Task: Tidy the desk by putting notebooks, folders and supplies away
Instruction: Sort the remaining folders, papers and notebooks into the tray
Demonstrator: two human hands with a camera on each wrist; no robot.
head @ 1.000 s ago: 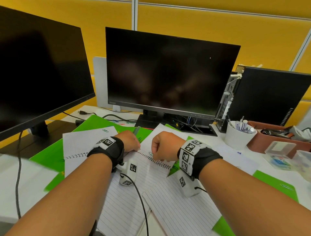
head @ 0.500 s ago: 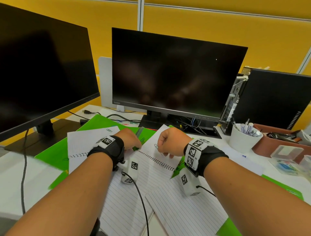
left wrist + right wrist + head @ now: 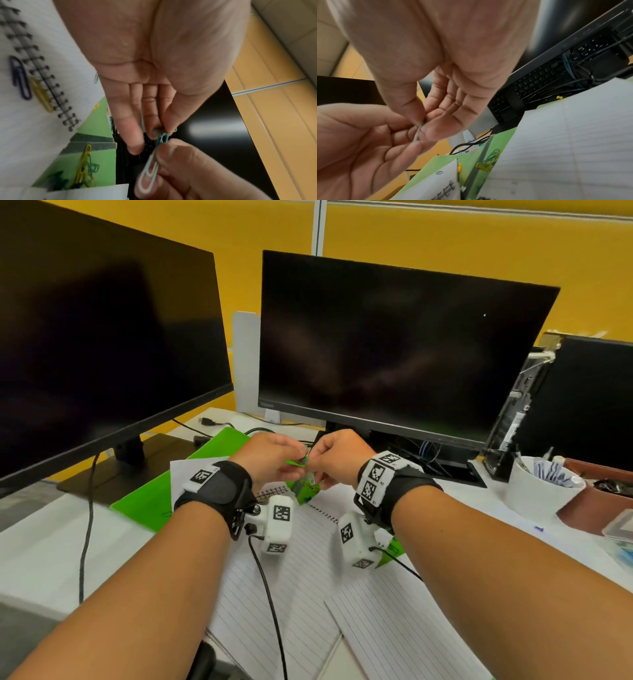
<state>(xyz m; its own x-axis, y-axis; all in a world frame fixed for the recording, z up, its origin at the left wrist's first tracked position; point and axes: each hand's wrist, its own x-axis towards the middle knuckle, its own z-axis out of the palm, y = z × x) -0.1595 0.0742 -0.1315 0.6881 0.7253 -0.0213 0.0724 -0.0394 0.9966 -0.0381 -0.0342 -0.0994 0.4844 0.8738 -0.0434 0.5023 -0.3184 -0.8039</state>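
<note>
Two hands meet in the air just above the spiral notebook (image 3: 301, 546), in front of the middle monitor (image 3: 394, 347). Far to the left of the notebook stands a second dark monitor (image 3: 102, 344), its black cable (image 3: 89, 508) trailing down over the white desk (image 3: 44, 542). Just left of the notebook, a green folder (image 3: 150, 501) lies flat with a sheet of paper on it. The left hand (image 3: 270, 458) hovers over the notebook's far edge, thumb and fingertips narrowed to a pinch on teal paper clips (image 3: 161, 134). The wrist view shows more clips loose below: a blue clip (image 3: 20, 79) and a yellow clip (image 3: 41, 94) beside the notebook's wire binding (image 3: 44, 75), and a small tangle of yellow and green clips (image 3: 85, 171) on the folder past the notebook's corner. The right hand (image 3: 337, 458), touching the left over the same spot, pinches a white paper clip (image 3: 149, 173) between thumb and forefinger; that clip's tip meets the teal ones. Whether the clips are hooked together cannot be told. To the right of the notebook lies a loose lined sheet (image 3: 394, 628), and further right a white cup (image 3: 537, 491) of pens stands beside a brown tray (image 3: 589, 508), in front of a black computer case (image 3: 589, 398).
</note>
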